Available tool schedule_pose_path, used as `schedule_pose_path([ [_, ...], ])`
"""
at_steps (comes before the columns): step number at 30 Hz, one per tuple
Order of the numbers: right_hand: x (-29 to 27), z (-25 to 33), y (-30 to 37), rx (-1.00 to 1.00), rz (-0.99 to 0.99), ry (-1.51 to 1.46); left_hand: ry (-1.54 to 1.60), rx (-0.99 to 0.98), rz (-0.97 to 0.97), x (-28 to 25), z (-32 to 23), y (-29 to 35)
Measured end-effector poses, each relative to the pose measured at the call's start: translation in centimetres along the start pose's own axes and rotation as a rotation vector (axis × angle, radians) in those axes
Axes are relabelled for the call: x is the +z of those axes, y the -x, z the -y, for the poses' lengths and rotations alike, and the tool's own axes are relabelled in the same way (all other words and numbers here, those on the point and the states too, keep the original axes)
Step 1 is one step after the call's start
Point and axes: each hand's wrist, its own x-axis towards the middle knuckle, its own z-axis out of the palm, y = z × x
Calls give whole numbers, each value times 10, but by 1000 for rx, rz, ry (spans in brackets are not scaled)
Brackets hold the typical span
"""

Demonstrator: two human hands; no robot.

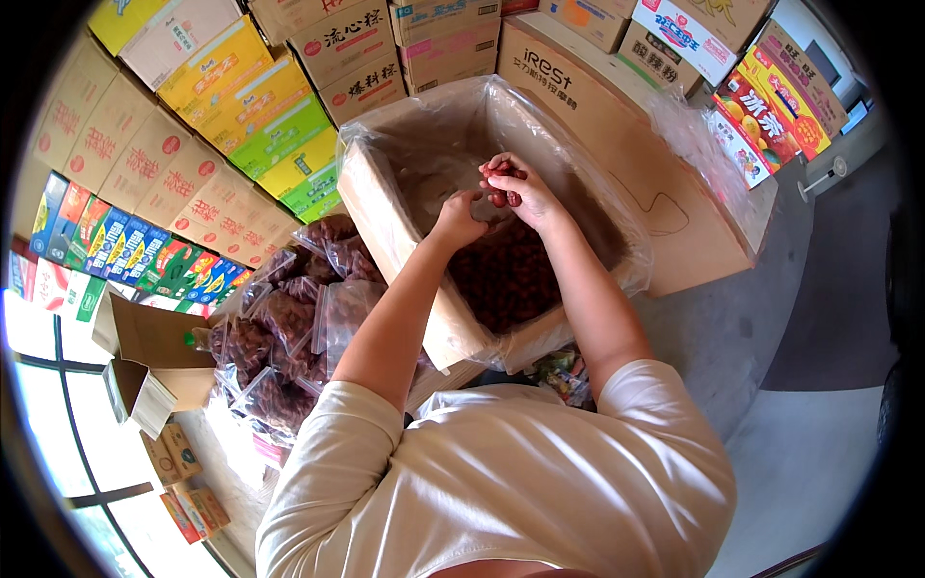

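Note:
Over a large cardboard box (385, 279) lined with clear plastic, both my hands are held close together. My right hand (532, 197) is closed around several shiny red dates (506, 178), some showing between the fingers. Just left of it, my left hand (459, 218) has its fingers curled at what looks like the edge of a clear plastic bag (438, 188), only faintly visible. A pile of dark red dates (506, 279) covers the near part of the box's inside, below my forearms.
Filled clear bags (284, 328) lie heaped left of the box. Stacked cartons (226, 96) rise at the far left and back. A long brown carton (617, 164) stands along the right side. An opened cardboard box (164, 352) sits at the left, near a window.

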Motion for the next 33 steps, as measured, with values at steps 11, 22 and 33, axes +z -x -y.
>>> schedule_pose_path([
  [11,-1,-13,-9,-69,0,-51,-16,16,-59,1,5,-2],
  [22,17,-3,0,46,-64,67,43,-2,-34,-2,1,-1],
  [33,14,-8,-4,61,-99,180,68,-56,1,-2,6,-2],
])
